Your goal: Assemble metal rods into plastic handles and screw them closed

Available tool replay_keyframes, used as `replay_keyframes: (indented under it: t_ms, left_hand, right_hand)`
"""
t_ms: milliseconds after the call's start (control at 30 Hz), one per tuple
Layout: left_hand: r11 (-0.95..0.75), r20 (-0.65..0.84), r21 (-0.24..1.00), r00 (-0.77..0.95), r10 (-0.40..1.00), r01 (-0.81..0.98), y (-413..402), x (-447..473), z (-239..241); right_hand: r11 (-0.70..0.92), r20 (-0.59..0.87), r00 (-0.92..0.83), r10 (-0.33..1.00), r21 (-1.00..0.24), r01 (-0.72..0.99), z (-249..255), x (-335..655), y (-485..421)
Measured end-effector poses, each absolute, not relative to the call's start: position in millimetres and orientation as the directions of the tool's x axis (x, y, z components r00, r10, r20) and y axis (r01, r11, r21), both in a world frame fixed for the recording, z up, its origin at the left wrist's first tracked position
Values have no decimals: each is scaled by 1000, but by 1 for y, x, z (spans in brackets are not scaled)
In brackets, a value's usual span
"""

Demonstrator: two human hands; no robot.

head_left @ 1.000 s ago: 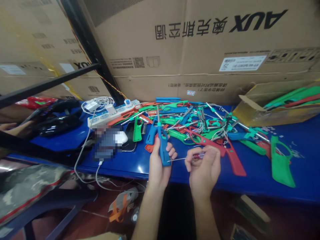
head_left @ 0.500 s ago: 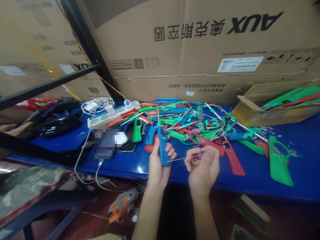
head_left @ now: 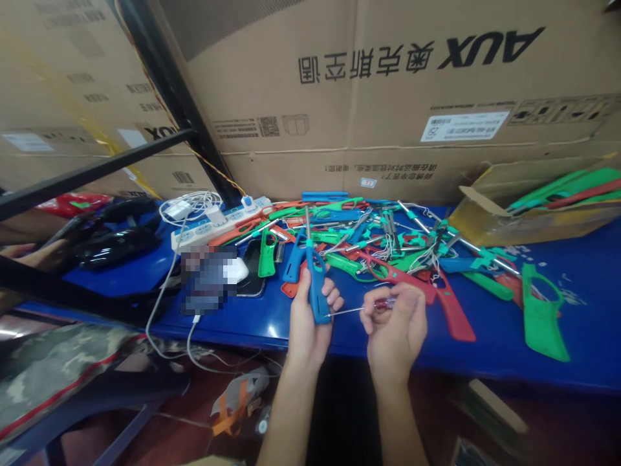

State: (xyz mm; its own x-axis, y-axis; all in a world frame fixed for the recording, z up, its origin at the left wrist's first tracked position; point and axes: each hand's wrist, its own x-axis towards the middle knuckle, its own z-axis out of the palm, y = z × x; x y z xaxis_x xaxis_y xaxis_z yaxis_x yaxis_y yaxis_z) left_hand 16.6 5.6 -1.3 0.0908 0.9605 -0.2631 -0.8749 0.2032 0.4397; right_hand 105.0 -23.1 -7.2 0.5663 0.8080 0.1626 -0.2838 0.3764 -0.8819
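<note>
My left hand is wrapped round the handle of a blue gas lighter, whose metal tube points away from me. In my right hand is a screwdriver with a clear reddish handle. Its thin shaft reaches left, and the tip meets the lower end of the lighter's handle. Just beyond my hands lies a heap of lighter parts: a red lighter shell, green shells, metal tubes and white wires. A separate green shell rests to the right.
A cardboard box of green and red shells stands at the back right. On the left are a power strip, a black phone, white cables and a black metal frame. Another person's hand shows at the far left.
Almost nothing differs. The view has shifted slightly; both hands keep their hold, and the screwdriver tip stays at the lower end of the lighter's handle.
</note>
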Motion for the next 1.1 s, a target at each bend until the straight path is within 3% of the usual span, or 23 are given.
replay_keyframes:
  t_ms: [267,533,700,900,1100]
  left_hand:
    - [204,-256,437,97,962,-876,6,16,-4]
    - [194,-272,474,66,960,-859,7,18,-4]
    - [232,-276,470,107,955,-852,9,19,-5]
    - [227,-276,474,102,956,-851,8,18,-4]
    - [235,-277,460,113,954,-856,9,18,-5]
  right_hand:
    - [359,168,553,816,-898,-255,-7,105,-24]
    - [487,366,527,767,-866,-109,-15,102,-33]
    - [540,562,326,760,-826,163,-7,114,-45]
    - [535,576,163,801,-811,238,8,132,-59]
    - [603,684,265,680,-727,327,-5,138,-53]
